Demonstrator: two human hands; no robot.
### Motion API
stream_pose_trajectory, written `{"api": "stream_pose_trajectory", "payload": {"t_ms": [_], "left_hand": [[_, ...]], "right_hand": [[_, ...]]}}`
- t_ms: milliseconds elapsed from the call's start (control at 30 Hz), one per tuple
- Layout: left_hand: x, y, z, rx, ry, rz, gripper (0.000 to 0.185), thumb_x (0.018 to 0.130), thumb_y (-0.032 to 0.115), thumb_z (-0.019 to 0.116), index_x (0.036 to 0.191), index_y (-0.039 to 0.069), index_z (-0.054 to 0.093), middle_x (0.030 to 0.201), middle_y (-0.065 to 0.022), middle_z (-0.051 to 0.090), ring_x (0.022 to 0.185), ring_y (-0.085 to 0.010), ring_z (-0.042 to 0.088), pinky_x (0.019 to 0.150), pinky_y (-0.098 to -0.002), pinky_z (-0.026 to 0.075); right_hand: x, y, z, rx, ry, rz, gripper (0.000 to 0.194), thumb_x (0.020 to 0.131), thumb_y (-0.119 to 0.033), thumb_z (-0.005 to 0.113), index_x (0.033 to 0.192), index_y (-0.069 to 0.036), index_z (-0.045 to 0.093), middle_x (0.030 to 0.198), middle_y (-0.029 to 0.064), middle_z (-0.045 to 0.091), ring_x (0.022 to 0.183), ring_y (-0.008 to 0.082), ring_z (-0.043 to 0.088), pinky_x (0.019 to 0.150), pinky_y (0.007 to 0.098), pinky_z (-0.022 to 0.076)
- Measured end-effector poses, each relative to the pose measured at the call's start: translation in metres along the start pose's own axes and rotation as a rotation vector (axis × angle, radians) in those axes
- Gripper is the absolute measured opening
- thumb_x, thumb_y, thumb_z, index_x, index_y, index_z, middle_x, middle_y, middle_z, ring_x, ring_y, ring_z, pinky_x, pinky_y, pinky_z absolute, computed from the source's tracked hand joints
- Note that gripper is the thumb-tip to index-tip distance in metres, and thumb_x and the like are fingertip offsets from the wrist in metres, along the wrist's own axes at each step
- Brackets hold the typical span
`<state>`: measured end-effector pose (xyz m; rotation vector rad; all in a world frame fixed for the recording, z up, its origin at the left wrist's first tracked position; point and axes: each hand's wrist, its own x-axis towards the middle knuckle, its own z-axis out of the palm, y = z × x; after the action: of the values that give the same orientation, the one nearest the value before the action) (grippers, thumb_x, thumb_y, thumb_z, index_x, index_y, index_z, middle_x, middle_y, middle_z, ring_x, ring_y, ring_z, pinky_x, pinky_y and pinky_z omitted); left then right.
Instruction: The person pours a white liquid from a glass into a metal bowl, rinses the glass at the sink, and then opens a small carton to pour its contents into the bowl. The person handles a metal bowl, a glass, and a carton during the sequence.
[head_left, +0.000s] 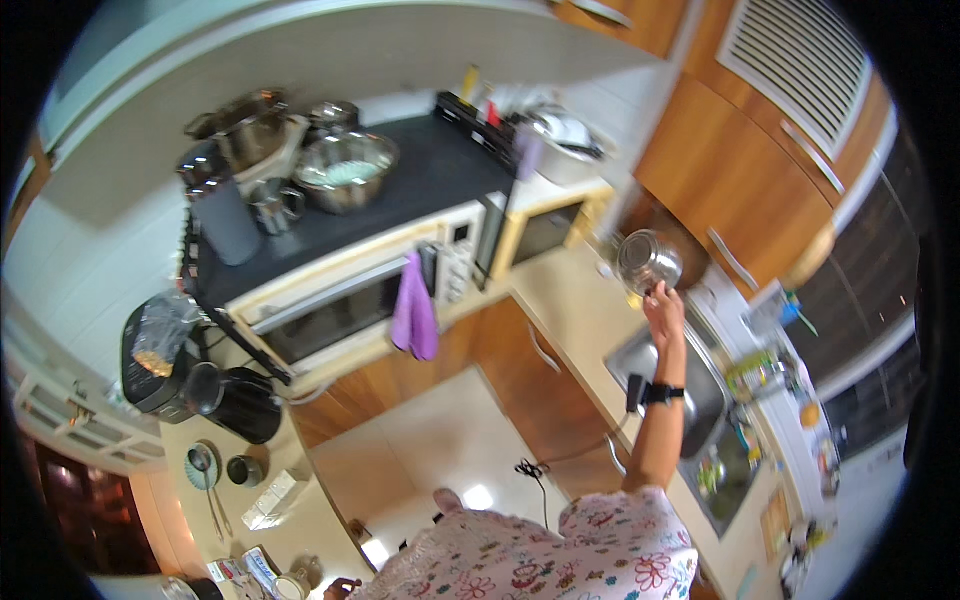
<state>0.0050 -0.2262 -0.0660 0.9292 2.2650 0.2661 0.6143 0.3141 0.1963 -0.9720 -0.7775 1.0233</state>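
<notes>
My right hand (663, 316) reaches out over the right-hand counter (559, 281), with a dark watch-like band on its wrist. Its fingers grip a small shiny metal pot (646, 259), blurred, at the side nearest me. What seems to be the pot's ringed base faces up. Beyond the hand lies the corner by the wooden cabinet, and the steel sink (701, 397) is below the forearm. Only part of my left hand (341, 589) shows at the bottom edge, near a glass jar (294, 583) on the left-hand counter; whether it holds anything is hidden.
A countertop oven (337, 307) with a purple cloth (416, 311) carries a steel bowl (346, 172), pots and a grey bottle (225, 221). A black kettle (244, 405) stands at left. A thin black cable (532, 470) hangs by the sink cabinet. Wooden cabinets (742, 165) overhang the right corner.
</notes>
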Motion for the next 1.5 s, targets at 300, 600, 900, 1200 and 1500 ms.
{"api": "stream_pose_trajectory", "payload": {"t_ms": [300, 600, 900, 1200, 1500], "left_hand": [[0.005, -0.068, 0.009, -0.018, 0.06, 0.222, 0.032, 0.079, 0.04, 0.08, 0.078, 0.009, 0.07, 0.056, -0.0109, 0.063, 0.05, -0.0238, 0.062, 0.051, -0.0387, 0.049], [-0.108, 0.018, -0.027, 0.009, 0.164, -0.035, 0.027, 0.084, 0.038, 0.069, 0.083, 0.011, 0.069, 0.075, -0.0153, 0.067, 0.077, -0.0343, 0.065, 0.066, -0.046, 0.051], [-0.178, -0.007, -0.009, -0.066, 0.26, -0.2, 0.025, 0.084, 0.037, 0.069, 0.084, 0.012, 0.07, 0.071, -0.0137, 0.068, 0.071, -0.0346, 0.066, 0.064, -0.0457, 0.052], [-0.226, -0.033, 0.009, -0.215, 0.353, -0.361, 0.023, 0.085, 0.033, 0.067, 0.089, 0.011, 0.07, 0.077, -0.0127, 0.07, 0.077, -0.0331, 0.067, 0.068, -0.0438, 0.053], [-0.264, -0.064, 0.017, -0.297, 0.343, -0.44, 0.024, 0.087, 0.033, 0.066, 0.09, 0.01, 0.07, 0.08, -0.0138, 0.071, 0.079, -0.0341, 0.068, 0.068, -0.0443, 0.053]], "right_hand": [[-0.044, 0.063, -0.202, 0.07, 0.407, 0.012, 0.021, 0.098, -0.021, 0.061, 0.111, -0.004, 0.061, 0.097, 0.004, 0.063, 0.076, 0.0136, 0.059, 0.066, 0.0285, 0.0523], [-0.086, 0.116, -0.143, -0.404, -0.031, 0.038, 0.037, 0.099, -0.031, 0.059, 0.12, -0.001, 0.061, 0.102, 0.0032, 0.062, 0.078, 0.0101, 0.048, 0.066, 0.026, 0.0407], [-0.347, 0.245, 0.095, -0.839, -1.041, -0.357, 0.017, 0.088, -0.004, 0.065, 0.103, 0.003, 0.061, 0.09, 0.0097, 0.059, 0.084, 0.0206, 0.056, 0.077, 0.0347, 0.0472], [-0.536, 0.272, 0.203, -0.383, -1.902, -0.584, 0.009, 0.081, 0.005, 0.061, 0.088, 0.0, 0.061, 0.086, 0.0138, 0.058, 0.083, 0.0332, 0.058, 0.074, 0.0418, 0.0474], [-0.597, 0.294, 0.198, -0.421, -2.119, -0.73, 0.013, 0.081, 0.004, 0.058, 0.091, -0.002, 0.063, 0.089, 0.0125, 0.059, 0.087, 0.0325, 0.059, 0.076, 0.0423, 0.0497]]}}
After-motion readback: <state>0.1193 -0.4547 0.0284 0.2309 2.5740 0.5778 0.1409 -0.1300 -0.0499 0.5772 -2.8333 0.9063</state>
